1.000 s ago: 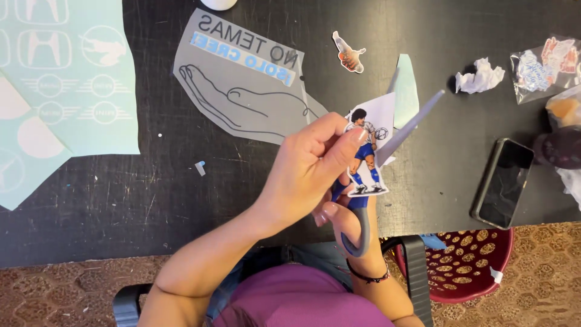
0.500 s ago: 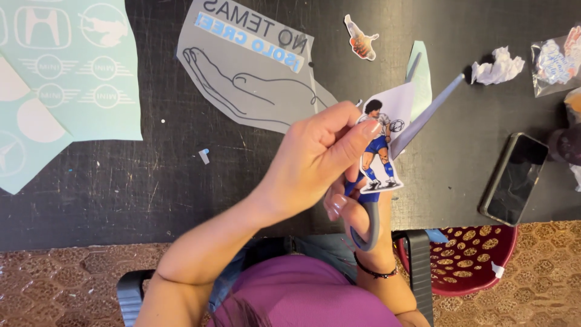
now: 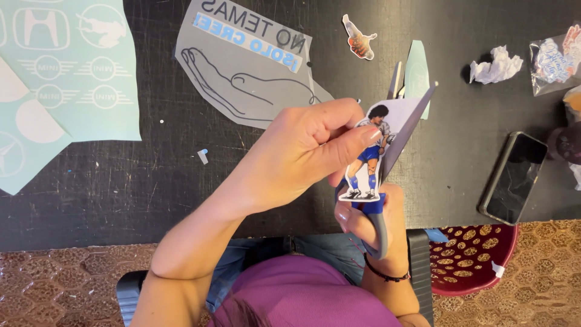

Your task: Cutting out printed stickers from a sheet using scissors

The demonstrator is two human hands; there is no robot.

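Note:
My left hand (image 3: 302, 154) pinches a sticker sheet printed with a footballer figure (image 3: 368, 158) in a white shirt and blue shorts, holding it above the black table (image 3: 181, 181). Below it my right hand (image 3: 369, 224) grips grey-and-blue scissors (image 3: 393, 139). Their blades stand apart and point up and to the right along the figure's right edge. Part of the sheet is hidden behind my left fingers.
A grey hand-outline decal sheet (image 3: 248, 79) lies at the top centre and mint car-emblem sheets (image 3: 66, 66) at the left. A small cut-out sticker (image 3: 358, 37), a mint paper strip (image 3: 417, 72), crumpled paper (image 3: 496, 65), a bagged sticker (image 3: 554, 57) and a black phone (image 3: 513, 177) lie to the right. A red patterned stool (image 3: 478, 257) stands below the table edge.
The scissor blades have swung to a steeper angle and opened. My left hand has turned the footballer sticker slightly.

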